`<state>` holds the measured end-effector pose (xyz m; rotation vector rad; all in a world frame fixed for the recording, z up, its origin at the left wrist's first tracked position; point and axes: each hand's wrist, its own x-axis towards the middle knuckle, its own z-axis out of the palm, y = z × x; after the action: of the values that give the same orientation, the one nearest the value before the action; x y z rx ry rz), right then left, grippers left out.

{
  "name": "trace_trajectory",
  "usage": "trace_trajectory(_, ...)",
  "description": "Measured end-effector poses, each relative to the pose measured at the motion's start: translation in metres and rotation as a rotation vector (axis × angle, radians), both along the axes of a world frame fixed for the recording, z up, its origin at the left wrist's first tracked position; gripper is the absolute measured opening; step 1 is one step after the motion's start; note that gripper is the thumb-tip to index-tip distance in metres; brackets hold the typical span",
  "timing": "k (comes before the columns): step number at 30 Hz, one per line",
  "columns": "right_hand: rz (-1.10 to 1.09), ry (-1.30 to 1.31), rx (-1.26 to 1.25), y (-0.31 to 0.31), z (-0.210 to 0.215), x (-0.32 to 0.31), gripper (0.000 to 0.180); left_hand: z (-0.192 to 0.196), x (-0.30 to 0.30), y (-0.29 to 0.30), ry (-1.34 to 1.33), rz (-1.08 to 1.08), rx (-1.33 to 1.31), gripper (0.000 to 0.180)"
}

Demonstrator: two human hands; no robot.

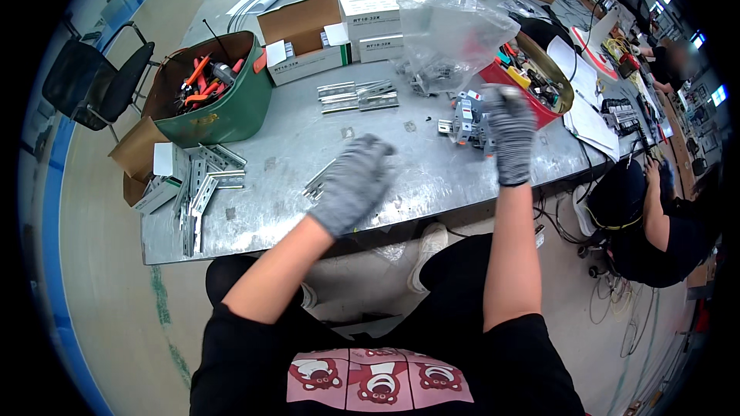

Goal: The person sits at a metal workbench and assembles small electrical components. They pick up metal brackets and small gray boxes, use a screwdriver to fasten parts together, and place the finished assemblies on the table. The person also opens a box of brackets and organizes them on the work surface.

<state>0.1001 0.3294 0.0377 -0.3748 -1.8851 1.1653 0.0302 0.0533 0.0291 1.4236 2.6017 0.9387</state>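
My left hand, in a grey striped knit glove, is over the near middle of the metal table and blurred by motion. A short slotted metal rail shows beside it, partly hidden; I cannot tell if the hand touches it. My right hand, gloved alike, is over the right side, its fingers smeared. Close to its left lie several grey modular electrical units with small orange parts, partly covered by the hand. Short metal rails lie side by side farther back.
A green bin of tools and loose rails are at left. White boxes and a clear plastic bag stand behind. A red tin of small parts is at right. A person sits farther right.
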Motion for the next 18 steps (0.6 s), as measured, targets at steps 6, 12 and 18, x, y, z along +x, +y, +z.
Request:
trace_trajectory(6, -0.068, -0.548, 0.425, -0.033, -0.024, -0.053, 0.03, 0.01, -0.047, -0.084, -0.163, 0.224, -0.203, 0.051)
trace_trajectory(12, -0.122, -0.779, 0.449, -0.03, -0.023, -0.073, 0.036, -0.002, -0.042, -0.087, -0.115, 0.088, -0.375, 0.064)
trace_trajectory(18, -0.091, -0.665, 0.561, -0.022, -0.032, -0.076, 0.024, -0.009, -0.048, -0.092, -0.075, -0.001, -0.248, 0.049)
